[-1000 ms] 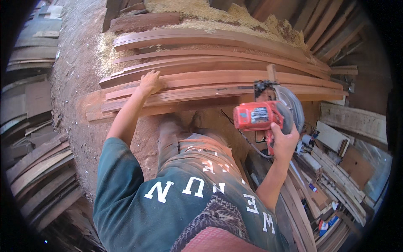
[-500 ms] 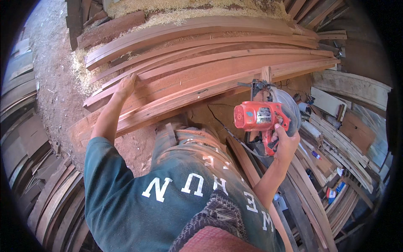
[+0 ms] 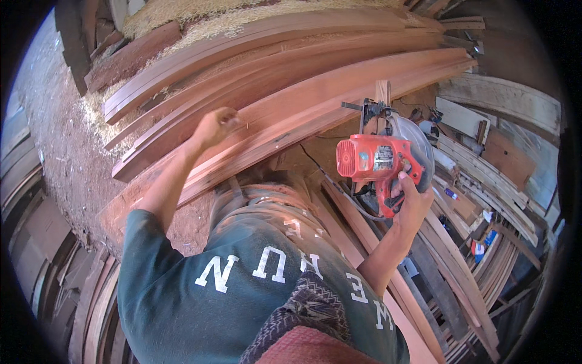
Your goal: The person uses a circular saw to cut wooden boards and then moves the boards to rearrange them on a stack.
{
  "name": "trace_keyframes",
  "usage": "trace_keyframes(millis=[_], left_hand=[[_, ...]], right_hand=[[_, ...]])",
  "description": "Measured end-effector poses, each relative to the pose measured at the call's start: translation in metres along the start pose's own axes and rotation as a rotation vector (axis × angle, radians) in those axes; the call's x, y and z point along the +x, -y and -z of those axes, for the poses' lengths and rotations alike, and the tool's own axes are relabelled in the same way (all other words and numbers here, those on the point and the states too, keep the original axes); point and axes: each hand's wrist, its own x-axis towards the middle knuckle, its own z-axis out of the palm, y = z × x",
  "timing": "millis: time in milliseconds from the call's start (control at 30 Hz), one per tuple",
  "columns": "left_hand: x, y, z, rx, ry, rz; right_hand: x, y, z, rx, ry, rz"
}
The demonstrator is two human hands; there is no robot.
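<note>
My right hand (image 3: pixel 414 197) is wrapped round the rear handle of a red circular saw (image 3: pixel 379 156) with a clear round guard. The saw hangs at the right, beside the near edge of a wide reddish plank (image 3: pixel 315 91); whether it touches the wood I cannot tell. My left hand (image 3: pixel 215 127) is over the left half of that plank, its fingers bent and smeared by motion. Nothing shows in it. Along the near side of the wide plank runs a thick beam edge (image 3: pixel 260 151) with a dark knot.
Several long boards (image 3: pixel 267 57) lie beyond the wide plank, over pale wood shavings (image 3: pixel 200 27). A dark power cord (image 3: pixel 315 162) trails from the saw toward the beam. Stacked planks (image 3: pixel 451 267) fill the right side, and more boards (image 3: pixel 48 224) lean at the left.
My left hand has come off the boards' left part and moved right, over the wide plank. The saw stays in my right hand, almost unmoved. The whole view has shifted slightly.
</note>
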Motion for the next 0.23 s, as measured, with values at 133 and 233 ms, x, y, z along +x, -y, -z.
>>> trace_keyframes(millis=[133,233], left_hand=[[0.009,-0.037,-0.032,0.08,0.228,-0.03],[0.027,-0.026,-0.043,0.216,0.309,-0.013]], right_hand=[[0.01,-0.008,0.012,0.042,-0.047,-0.006],[0.017,-0.011,0.02,0.073,-0.092,-0.014]])
